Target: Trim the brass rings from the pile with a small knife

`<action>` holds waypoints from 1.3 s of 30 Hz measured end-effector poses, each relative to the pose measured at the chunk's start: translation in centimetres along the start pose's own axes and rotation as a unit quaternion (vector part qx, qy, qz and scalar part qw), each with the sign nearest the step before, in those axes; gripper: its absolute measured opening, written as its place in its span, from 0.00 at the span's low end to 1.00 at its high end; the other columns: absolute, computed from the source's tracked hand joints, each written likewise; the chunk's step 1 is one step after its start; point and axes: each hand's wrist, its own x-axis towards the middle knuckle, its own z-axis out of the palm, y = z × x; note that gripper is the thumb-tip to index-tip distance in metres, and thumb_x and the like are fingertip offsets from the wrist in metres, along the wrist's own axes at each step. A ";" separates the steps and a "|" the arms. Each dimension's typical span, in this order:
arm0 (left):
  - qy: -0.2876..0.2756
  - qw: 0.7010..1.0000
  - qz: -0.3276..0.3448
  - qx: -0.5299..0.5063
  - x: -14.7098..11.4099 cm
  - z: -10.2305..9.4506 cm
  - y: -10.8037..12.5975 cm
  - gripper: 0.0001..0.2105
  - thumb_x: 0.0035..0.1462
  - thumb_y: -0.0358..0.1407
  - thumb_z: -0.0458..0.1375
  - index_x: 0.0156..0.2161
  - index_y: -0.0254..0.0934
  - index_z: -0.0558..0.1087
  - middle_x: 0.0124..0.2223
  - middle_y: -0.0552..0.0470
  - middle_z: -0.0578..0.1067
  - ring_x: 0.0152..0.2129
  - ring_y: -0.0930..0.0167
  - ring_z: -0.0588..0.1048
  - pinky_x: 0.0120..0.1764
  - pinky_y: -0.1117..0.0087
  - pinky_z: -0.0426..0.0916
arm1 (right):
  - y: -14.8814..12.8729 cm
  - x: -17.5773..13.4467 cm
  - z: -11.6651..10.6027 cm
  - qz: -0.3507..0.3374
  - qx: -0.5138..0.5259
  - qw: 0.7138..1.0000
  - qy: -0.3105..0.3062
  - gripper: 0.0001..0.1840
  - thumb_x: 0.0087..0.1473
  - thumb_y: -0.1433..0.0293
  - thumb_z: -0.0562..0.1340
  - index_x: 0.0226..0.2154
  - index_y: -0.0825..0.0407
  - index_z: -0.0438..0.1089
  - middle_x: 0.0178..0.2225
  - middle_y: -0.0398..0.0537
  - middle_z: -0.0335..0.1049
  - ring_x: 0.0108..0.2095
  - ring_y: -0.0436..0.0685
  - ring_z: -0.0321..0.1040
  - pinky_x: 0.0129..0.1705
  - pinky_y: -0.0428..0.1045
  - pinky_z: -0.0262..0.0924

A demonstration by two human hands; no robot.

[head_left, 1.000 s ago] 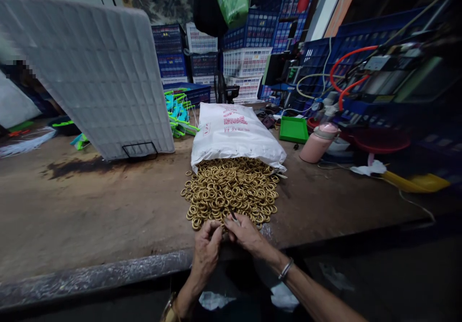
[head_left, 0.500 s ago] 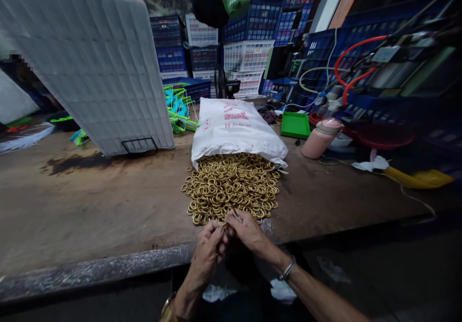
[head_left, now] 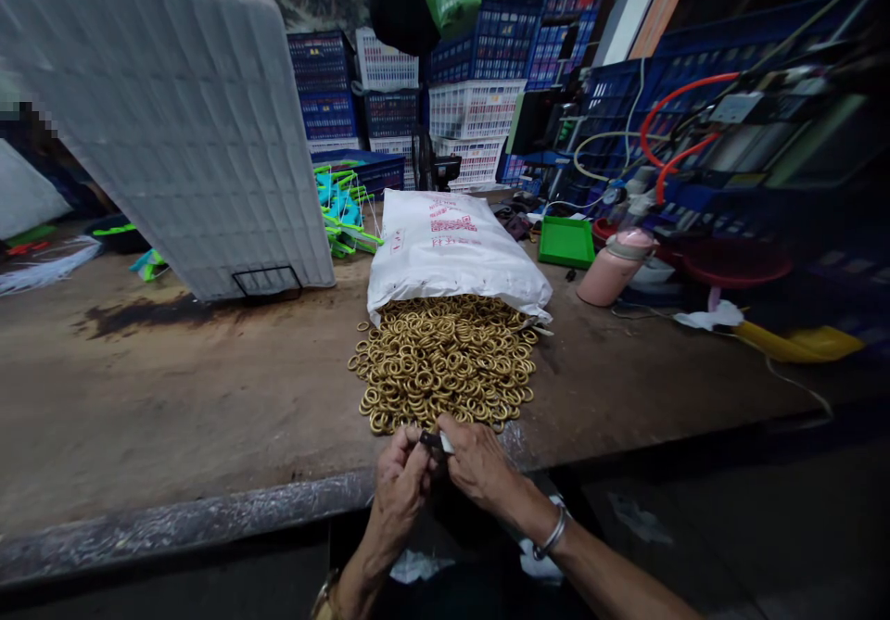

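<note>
My left hand (head_left: 401, 474) is closed in a pinch at the table's front edge. What its fingertips hold is too small to make out. Close beside it, my right hand (head_left: 481, 462) grips a small tool (head_left: 432, 440) with a dark flat end and a pale part near the thumb. The tool's dark end reaches to my left fingertips. Just beyond both hands lies a heap of gold-coloured rings (head_left: 445, 360), spilling from the mouth of a white woven sack (head_left: 455, 240) with red print.
A tall grey-white ribbed panel (head_left: 209, 138) stands at left on the wooden table (head_left: 209, 398). Green and blue plastic pieces (head_left: 340, 208) lie behind it. At right are a green tray (head_left: 566, 242), a pink bottle (head_left: 612, 268) and a yellow scoop-like item (head_left: 799, 340). Stacked crates (head_left: 476, 106) fill the back.
My right hand has turned and dropped slightly, so the tool now lies across toward my left fingertips, its pale part showing. My left hand stays nearly in place.
</note>
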 end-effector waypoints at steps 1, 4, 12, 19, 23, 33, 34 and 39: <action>-0.004 1.000 -0.001 0.002 -0.2 -0.1 -0.1 0.18 0.42 0.50 0.57 0.26 0.37 0.60 0.18 0.62 0.62 0.10 0.83 0.54 0.14 0.80 0.46 | 0.1 0.0 0.1 -0.003 -0.007 1.000 0.002 0.14 0.40 0.79 0.50 0.32 0.53 0.60 0.25 0.46 0.66 0.25 0.51 0.59 0.26 0.45 0.41; -0.026 1.000 -0.014 0.001 -1.3 -0.3 -0.1 0.17 0.46 0.49 0.55 0.25 0.37 0.59 0.18 0.63 0.61 0.10 0.83 0.53 0.14 0.80 0.45 | 1.0 0.3 0.8 0.013 -0.033 0.999 0.033 0.13 0.42 0.78 0.51 0.33 0.53 0.61 0.25 0.46 0.67 0.25 0.51 0.60 0.26 0.46 0.40; -0.074 0.986 -0.085 -0.125 -2.7 -0.1 0.2 0.16 0.46 0.47 0.57 0.28 0.35 0.63 0.22 0.58 0.66 0.11 0.83 0.55 0.13 0.81 0.45 | 1.8 2.6 -0.6 0.035 -0.065 0.992 0.106 0.13 0.43 0.79 0.50 0.32 0.53 0.62 0.26 0.46 0.69 0.26 0.51 0.62 0.27 0.46 0.42; -0.037 0.974 -0.105 -0.200 -1.8 -0.8 0.1 0.15 0.42 0.44 0.61 0.30 0.36 0.65 0.26 0.54 0.70 0.14 0.80 0.61 0.13 0.80 0.48 | -0.3 6.7 -1.1 0.047 -0.128 0.987 0.082 0.11 0.50 0.76 0.50 0.37 0.51 0.61 0.29 0.50 0.70 0.29 0.54 0.67 0.28 0.47 0.45; -0.040 0.959 -0.128 -0.250 -1.6 -1.6 -0.1 0.15 0.42 0.42 0.61 0.35 0.37 0.68 0.25 0.55 0.69 0.17 0.79 0.64 0.15 0.80 0.50 | -0.5 8.0 -0.4 0.084 -0.150 0.983 0.061 0.11 0.51 0.77 0.49 0.37 0.52 0.61 0.28 0.53 0.70 0.30 0.57 0.68 0.29 0.48 0.47; -0.003 0.985 -0.037 -0.168 0.5 -1.6 0.2 0.14 0.43 0.43 0.62 0.30 0.35 0.66 0.25 0.55 0.67 0.20 0.76 0.66 0.15 0.80 0.55 | 1.0 6.3 -1.3 -0.009 -0.080 0.990 0.118 0.11 0.44 0.78 0.51 0.31 0.51 0.64 0.26 0.46 0.69 0.25 0.50 0.62 0.26 0.45 0.42; 0.010 0.989 -0.022 -0.147 0.7 -1.4 0.2 0.15 0.43 0.44 0.61 0.31 0.35 0.66 0.24 0.56 0.66 0.18 0.77 0.65 0.14 0.81 0.54 | 1.0 5.7 -1.4 -0.020 -0.060 0.991 0.119 0.12 0.43 0.78 0.51 0.30 0.51 0.64 0.24 0.45 0.68 0.24 0.50 0.61 0.27 0.45 0.42; 0.046 0.998 0.006 -0.048 1.3 -0.8 0.0 0.18 0.44 0.48 0.58 0.36 0.37 0.65 0.19 0.62 0.61 0.11 0.80 0.59 0.12 0.82 0.50 | 0.9 3.1 -0.7 -0.058 0.083 0.991 0.087 0.09 0.46 0.76 0.52 0.29 0.51 0.65 0.23 0.41 0.65 0.24 0.48 0.58 0.27 0.44 0.43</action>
